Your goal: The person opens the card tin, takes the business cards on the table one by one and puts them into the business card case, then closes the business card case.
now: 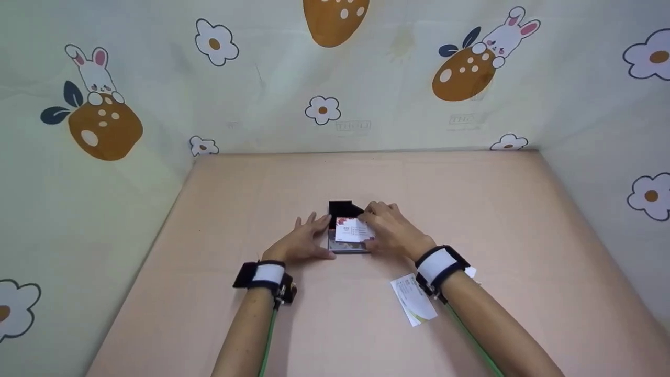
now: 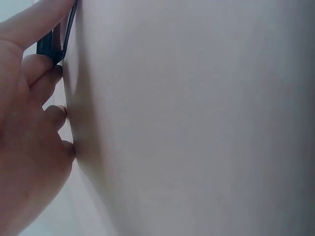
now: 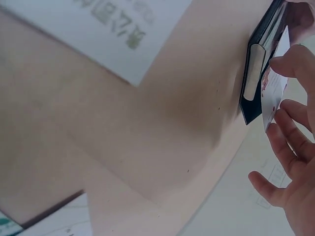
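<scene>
A black business card holder (image 1: 341,208) lies on the table with its dark flap folded back; its thick pale edge shows in the right wrist view. Over its front part is a white business card (image 1: 349,230) with red flowers in one corner. My right hand (image 1: 393,229) pinches this card (image 3: 276,91) between thumb and fingers at its right side. On the other side, my left hand (image 1: 301,240) holds the card holder, thumb at the near left corner and index finger along the left edge. The left wrist view shows only a dark corner (image 2: 45,45) of the holder.
Loose white business cards (image 1: 413,299) lie overlapped near my right wrist, on the pink tabletop (image 1: 251,183). Another white piece (image 1: 471,272) shows partly behind that wrist. A fabric backdrop (image 1: 272,78) with rabbits and flowers encloses the back and sides.
</scene>
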`<state>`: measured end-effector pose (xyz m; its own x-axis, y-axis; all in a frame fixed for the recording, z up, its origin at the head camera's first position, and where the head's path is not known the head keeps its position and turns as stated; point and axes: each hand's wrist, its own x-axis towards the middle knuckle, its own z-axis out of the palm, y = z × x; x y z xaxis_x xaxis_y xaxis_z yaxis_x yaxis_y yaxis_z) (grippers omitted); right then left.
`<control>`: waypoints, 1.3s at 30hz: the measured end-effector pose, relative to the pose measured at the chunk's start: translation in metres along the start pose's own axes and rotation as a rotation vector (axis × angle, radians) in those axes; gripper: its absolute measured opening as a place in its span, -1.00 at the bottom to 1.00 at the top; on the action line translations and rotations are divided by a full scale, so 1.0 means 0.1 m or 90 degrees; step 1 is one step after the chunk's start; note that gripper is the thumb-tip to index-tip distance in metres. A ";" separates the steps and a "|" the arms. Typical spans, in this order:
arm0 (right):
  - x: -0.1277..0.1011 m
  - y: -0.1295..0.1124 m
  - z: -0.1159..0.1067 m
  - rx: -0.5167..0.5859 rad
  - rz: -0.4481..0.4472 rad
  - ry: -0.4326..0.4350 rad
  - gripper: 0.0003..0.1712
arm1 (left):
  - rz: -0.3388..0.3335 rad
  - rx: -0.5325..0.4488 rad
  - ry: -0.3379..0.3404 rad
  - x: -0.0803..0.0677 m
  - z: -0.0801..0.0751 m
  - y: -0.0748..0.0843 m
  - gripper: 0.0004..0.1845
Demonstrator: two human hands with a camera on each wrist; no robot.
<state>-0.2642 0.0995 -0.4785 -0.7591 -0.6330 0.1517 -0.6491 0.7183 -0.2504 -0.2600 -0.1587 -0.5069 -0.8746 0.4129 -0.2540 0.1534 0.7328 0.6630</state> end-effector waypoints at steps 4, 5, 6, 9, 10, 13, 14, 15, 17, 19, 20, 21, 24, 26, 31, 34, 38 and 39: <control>0.05 -0.01 0.02 0.004 -0.008 -0.009 -0.32 | 0.005 0.007 0.000 -0.01 0.00 0.00 0.09; 0.06 -0.01 0.02 0.005 -0.008 -0.011 -0.33 | 0.009 0.009 0.001 -0.01 0.00 0.00 0.09; 0.08 -0.02 0.02 0.006 -0.005 -0.015 -0.33 | 0.010 0.010 0.001 -0.01 0.00 0.00 0.09; 0.12 -0.03 0.02 0.008 0.002 -0.025 -0.32 | 0.013 0.013 0.004 -0.02 -0.01 0.00 0.09; 0.12 -0.04 0.02 0.007 0.006 -0.028 -0.32 | 0.014 0.014 0.004 -0.02 -0.01 0.00 0.08; 0.15 -0.06 0.03 0.008 0.012 -0.037 -0.32 | 0.014 0.015 0.005 -0.02 0.00 -0.01 0.07; 0.16 -0.06 0.03 0.010 0.014 -0.039 -0.31 | 0.015 0.014 0.006 -0.02 0.00 0.00 0.07; 0.16 -0.07 0.03 0.011 0.013 -0.038 -0.31 | 0.015 0.012 0.005 -0.02 0.00 0.00 0.06; 0.18 -0.07 0.04 0.005 0.007 -0.032 -0.31 | 0.016 0.011 0.006 -0.01 0.00 0.00 0.05; 0.19 -0.06 0.05 -0.003 0.000 -0.027 -0.30 | 0.018 0.009 0.007 -0.01 0.00 0.00 0.05; 0.20 -0.06 0.05 -0.006 -0.003 -0.023 -0.30 | 0.016 0.007 0.007 -0.01 0.00 0.00 0.05; 0.20 -0.05 0.05 -0.010 -0.005 -0.022 -0.29 | 0.012 0.007 0.007 -0.01 0.00 0.00 0.05; 0.21 -0.04 0.05 -0.015 0.002 -0.029 -0.29 | 0.004 0.004 0.005 0.00 0.00 0.01 0.07; 0.21 -0.03 0.04 -0.015 0.010 -0.039 -0.30 | 0.000 0.003 0.005 0.00 0.00 0.01 0.08; 0.23 -0.04 0.02 -0.026 0.027 -0.078 -0.34 | 0.006 0.003 0.005 0.01 0.01 0.01 0.08; 0.25 -0.05 0.02 -0.030 0.031 -0.099 -0.39 | 0.007 0.004 0.001 0.00 0.01 0.00 0.08; 0.24 -0.06 0.02 -0.005 0.048 -0.111 -0.45 | 0.022 0.013 0.002 0.00 0.00 0.00 0.09; 0.24 -0.06 0.03 0.005 0.053 -0.110 -0.46 | 0.023 0.014 0.001 0.01 0.00 0.00 0.09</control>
<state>-0.2783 0.0797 -0.4760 -0.7895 -0.6127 -0.0367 -0.5840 0.7682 -0.2623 -0.2608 -0.1591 -0.5070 -0.8691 0.4387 -0.2284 0.1956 0.7291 0.6559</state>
